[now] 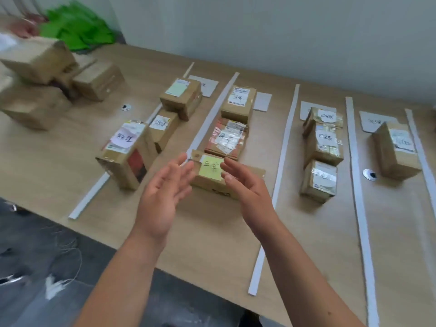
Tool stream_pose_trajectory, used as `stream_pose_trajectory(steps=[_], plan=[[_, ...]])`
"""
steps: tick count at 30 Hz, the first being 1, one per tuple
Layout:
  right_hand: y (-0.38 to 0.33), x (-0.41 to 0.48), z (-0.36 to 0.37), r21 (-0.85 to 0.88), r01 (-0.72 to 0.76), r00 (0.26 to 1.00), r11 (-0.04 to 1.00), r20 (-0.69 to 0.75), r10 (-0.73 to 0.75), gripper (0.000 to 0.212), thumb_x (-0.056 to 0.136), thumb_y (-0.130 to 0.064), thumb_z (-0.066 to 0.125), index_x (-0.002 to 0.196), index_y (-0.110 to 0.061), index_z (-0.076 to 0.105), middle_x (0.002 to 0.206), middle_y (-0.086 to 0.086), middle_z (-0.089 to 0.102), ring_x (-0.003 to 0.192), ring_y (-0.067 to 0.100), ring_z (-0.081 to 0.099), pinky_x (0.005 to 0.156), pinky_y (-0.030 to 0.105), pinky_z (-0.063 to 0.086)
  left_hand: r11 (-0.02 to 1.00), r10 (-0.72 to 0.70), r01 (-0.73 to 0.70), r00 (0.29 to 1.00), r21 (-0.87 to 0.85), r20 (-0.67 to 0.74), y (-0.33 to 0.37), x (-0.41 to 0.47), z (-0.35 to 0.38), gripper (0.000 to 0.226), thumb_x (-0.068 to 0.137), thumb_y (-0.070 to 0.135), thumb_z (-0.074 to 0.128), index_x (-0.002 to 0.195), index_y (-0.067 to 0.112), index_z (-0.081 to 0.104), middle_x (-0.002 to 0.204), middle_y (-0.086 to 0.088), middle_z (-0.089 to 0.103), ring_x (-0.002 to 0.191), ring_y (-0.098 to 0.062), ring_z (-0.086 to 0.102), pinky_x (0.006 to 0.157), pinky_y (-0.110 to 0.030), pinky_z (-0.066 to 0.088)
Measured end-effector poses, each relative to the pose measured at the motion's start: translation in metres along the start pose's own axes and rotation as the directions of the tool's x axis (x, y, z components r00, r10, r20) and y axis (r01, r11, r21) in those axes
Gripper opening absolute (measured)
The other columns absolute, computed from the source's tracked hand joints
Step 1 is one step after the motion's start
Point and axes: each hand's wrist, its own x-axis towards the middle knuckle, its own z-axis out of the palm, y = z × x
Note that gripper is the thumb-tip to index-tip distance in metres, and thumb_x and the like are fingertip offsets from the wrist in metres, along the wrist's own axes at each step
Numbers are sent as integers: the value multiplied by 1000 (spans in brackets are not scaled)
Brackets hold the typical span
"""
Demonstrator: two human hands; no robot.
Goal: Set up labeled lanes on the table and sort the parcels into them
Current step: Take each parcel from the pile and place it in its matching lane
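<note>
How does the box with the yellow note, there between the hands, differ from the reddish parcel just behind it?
The yellow-note box is plain brown cardboard; the reddish parcel is orange-red and covered in white labels and shiny tape. The yellow-note box bears one yellow slip and sits nearest the table edge; the reddish parcel lies behind it. Both lie flat in the same lane, with handwritten notes.

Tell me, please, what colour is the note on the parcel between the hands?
Yellow note, head view.

Single head-worn view — forward and down, close above the table (306,244) with its near edge.
</note>
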Motion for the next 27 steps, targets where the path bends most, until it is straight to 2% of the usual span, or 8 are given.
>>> stream_pose_trajectory(steps=[4, 7, 12, 15, 19, 21, 24, 27], plan=[[-26, -21, 105, -8, 90, 992, 996, 92, -89, 49, 99, -32, 65, 148, -28, 61, 141, -11, 69, 130, 3, 64, 111, 33, 51, 996, 84, -86, 992, -19, -93, 35, -37, -100, 54, 92, 55, 55, 140, 32, 64, 137, 5, 73, 127, -13, 69, 112, -41, 50], [-37, -36, 181, 31, 118, 974, 993, 193, -122, 41, 100, -29, 66, 140, -35, 64, 134, -15, 73, 128, 6, 66, 114, 41, 51, 991, 127, -131, 976, -13, -175, 50, -62, -166, 48, 95, 53, 55, 138, 34, 66, 137, 6, 73, 127, -12, 69, 113, -42, 50], [-47, -46, 287, 25, 136, 926, 990, 352, -136, 53, 94, -36, 65, 147, -28, 62, 138, -12, 71, 129, 6, 65, 116, 42, 50, 984, 160, -178, 936, -30, -313, 64, -91, -255, 49, 94, 52, 57, 137, 31, 65, 137, 5, 72, 126, -11, 70, 114, -43, 51], [-48, -42, 333, 17, 135, 897, 991, 423, -130, 46, 101, -28, 68, 146, -28, 62, 139, -12, 71, 128, 6, 65, 116, 44, 49, 980, 164, -195, 916, -47, -366, 70, -99, -297, 49, 93, 52, 60, 137, 31, 67, 137, 4, 72, 126, -12, 69, 113, -43, 51], [-48, -22, 380, 32, 128, 883, 991, 452, -128, 40, 106, -17, 65, 144, -28, 63, 137, -11, 71, 128, 8, 66, 117, 47, 49, 977, 169, -208, 884, -44, -436, 77, -89, -341, 47, 94, 51, 60, 136, 31, 67, 136, 6, 73, 125, -12, 70, 111, -41, 52], [-49, -6, 401, 42, 121, 882, 992, 453, -127, 39, 105, -19, 66, 143, -29, 64, 137, -12, 71, 128, 7, 66, 117, 48, 49, 978, 168, -207, 874, -36, -456, 80, -76, -361, 47, 94, 51, 60, 136, 32, 67, 136, 6, 73, 125, -11, 70, 111, -40, 51], [-49, 24, 429, 77, 115, 895, 990, 426, -137, 36, 101, -32, 67, 137, -36, 66, 138, -13, 70, 129, 8, 65, 115, 46, 51, 982, 159, -189, 867, -16, -472, 87, -43, -389, 42, 95, 49, 60, 134, 35, 68, 136, 7, 73, 126, -10, 69, 112, -42, 51], [-52, 66, 456, 121, 84, 913, 989, 389, -125, 29, 108, -26, 60, 134, -36, 65, 137, -12, 70, 128, 9, 65, 112, 46, 53, 985, 160, -174, 865, 15, -476, 98, 4, -412, 45, 92, 52, 62, 134, 36, 68, 138, 7, 71, 126, -9, 69, 114, -44, 51]])
